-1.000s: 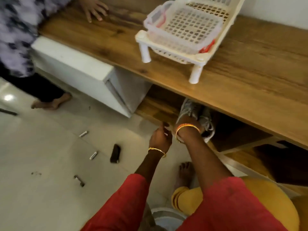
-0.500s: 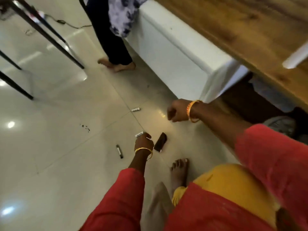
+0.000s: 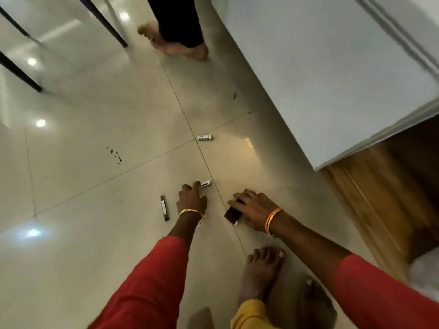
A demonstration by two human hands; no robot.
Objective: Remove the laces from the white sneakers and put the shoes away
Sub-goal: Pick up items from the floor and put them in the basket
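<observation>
No sneaker shows clearly; a blurred pale shape (image 3: 425, 271) sits at the right edge under the wooden shelf, and I cannot tell what it is. My left hand (image 3: 191, 201) reaches down to the tiled floor, its fingertips touching one end of a small white cylinder (image 3: 206, 184). My right hand (image 3: 253, 210) lies over a small black flat object (image 3: 231, 216) on the floor, fingers curled across its top and thumb beside its lower end.
A second white cylinder (image 3: 204, 137) lies farther out and a thin dark stick (image 3: 164, 208) lies left of my left hand. Another person's bare feet (image 3: 180, 47) stand ahead. A white cabinet (image 3: 332, 79) fills the right, black table legs (image 3: 21, 74) the left.
My view swung from the wooden shelf down to the floor. My right hand dropped from mid-air onto the black object, and my left hand reached to the white cylinder.
</observation>
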